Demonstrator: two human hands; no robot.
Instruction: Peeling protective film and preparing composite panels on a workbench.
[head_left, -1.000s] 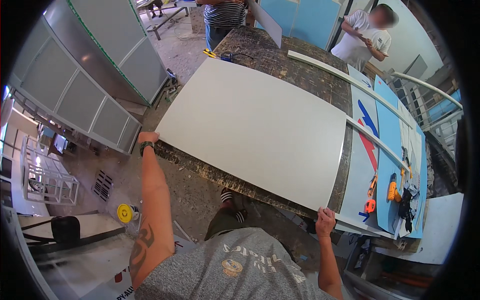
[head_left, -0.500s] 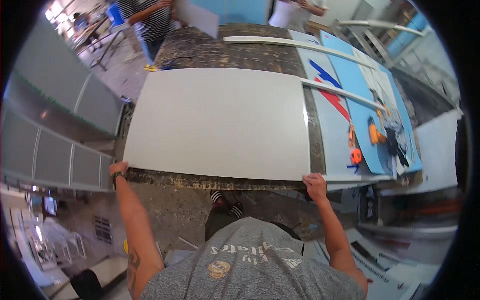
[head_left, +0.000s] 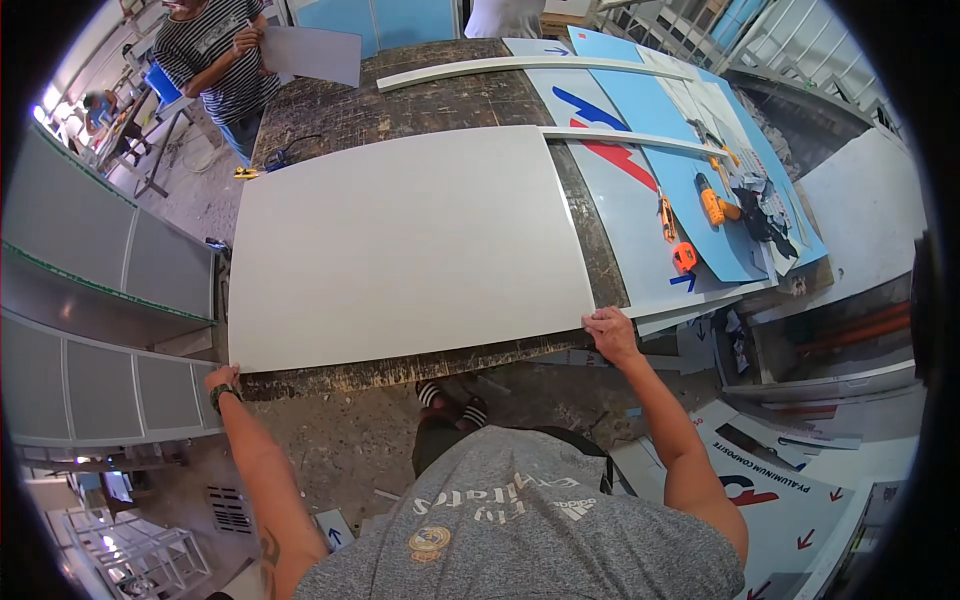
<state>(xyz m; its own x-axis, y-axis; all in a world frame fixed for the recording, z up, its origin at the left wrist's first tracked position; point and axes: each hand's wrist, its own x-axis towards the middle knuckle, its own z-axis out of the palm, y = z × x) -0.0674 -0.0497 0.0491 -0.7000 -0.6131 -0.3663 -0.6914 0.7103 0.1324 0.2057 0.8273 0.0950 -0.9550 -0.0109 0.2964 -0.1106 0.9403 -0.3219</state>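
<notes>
A large white rectangular panel (head_left: 400, 245) lies flat on a worn dark worktable (head_left: 440, 95). My left hand (head_left: 222, 380), with a watch on the wrist, grips the panel's near left corner, which overhangs the table edge. At the near right corner, my right hand (head_left: 610, 332) holds the panel's edge. Both arms reach up from the lower edge of the view.
Blue and white sign sheets (head_left: 660, 130), two long white strips (head_left: 530, 68), an orange drill (head_left: 715, 205) and orange hand tools (head_left: 683, 255) lie at the table's right. A person in a striped shirt (head_left: 215, 55) stands at the far left holding a white sheet. Grey panels (head_left: 90, 270) lean at left.
The view has swung so the panel now lies square in front of me. Both hands stay on its near corners; the panel has shifted slightly toward me.
</notes>
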